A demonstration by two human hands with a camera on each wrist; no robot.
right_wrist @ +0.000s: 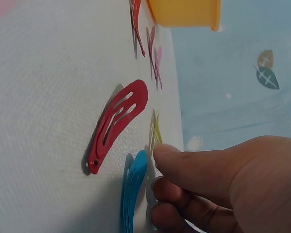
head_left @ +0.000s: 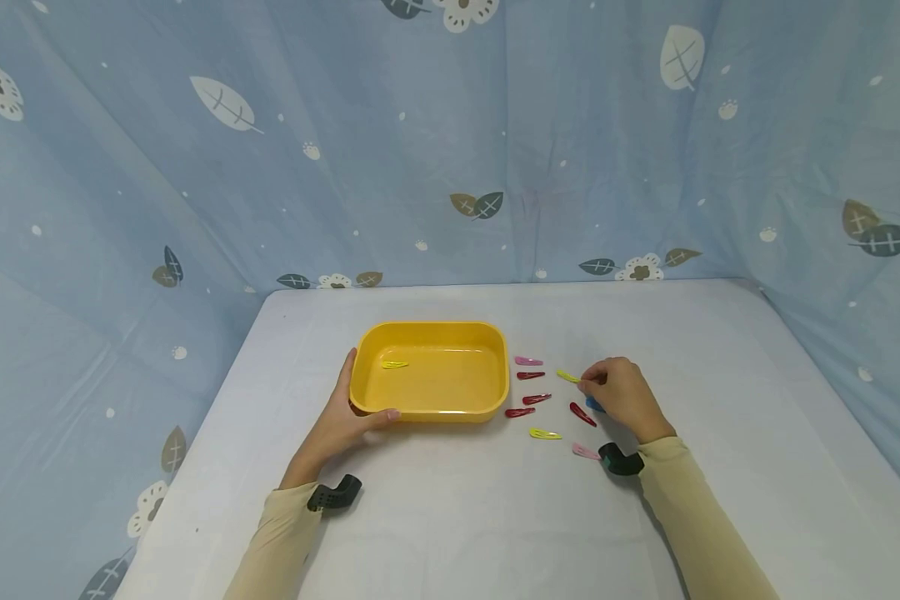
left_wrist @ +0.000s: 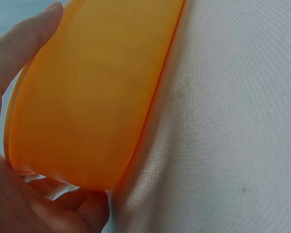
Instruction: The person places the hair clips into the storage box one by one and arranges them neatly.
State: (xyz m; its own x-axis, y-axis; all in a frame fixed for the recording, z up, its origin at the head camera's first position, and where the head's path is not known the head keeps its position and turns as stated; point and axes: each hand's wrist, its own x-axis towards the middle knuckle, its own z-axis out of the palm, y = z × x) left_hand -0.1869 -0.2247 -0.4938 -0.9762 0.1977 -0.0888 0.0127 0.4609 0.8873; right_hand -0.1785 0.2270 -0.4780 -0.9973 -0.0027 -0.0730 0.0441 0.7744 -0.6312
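Note:
My left hand [head_left: 342,423] grips the left end of a yellow plastic tray [head_left: 450,385], thumb over the front rim and fingers round the side. A yellow-green snap hair clip [head_left: 395,364] lies in the tray. On the right, my right hand [head_left: 624,396] pinches another yellow hair clip [head_left: 567,377] by one end, thumb against fingers, close over the table. Under that hand lies a blue hair clip [right_wrist: 136,184], partly hidden in the head view. A dark red hair clip [right_wrist: 119,116] is just left of it.
Between tray and right hand lie several red hair clips [head_left: 537,398], a pink one [head_left: 528,361] and a yellow one [head_left: 545,434]. A light pink clip [head_left: 585,451] is by the right wrist camera [head_left: 619,460]. A blue patterned curtain [head_left: 420,150] hangs behind the white-covered table [head_left: 450,517].

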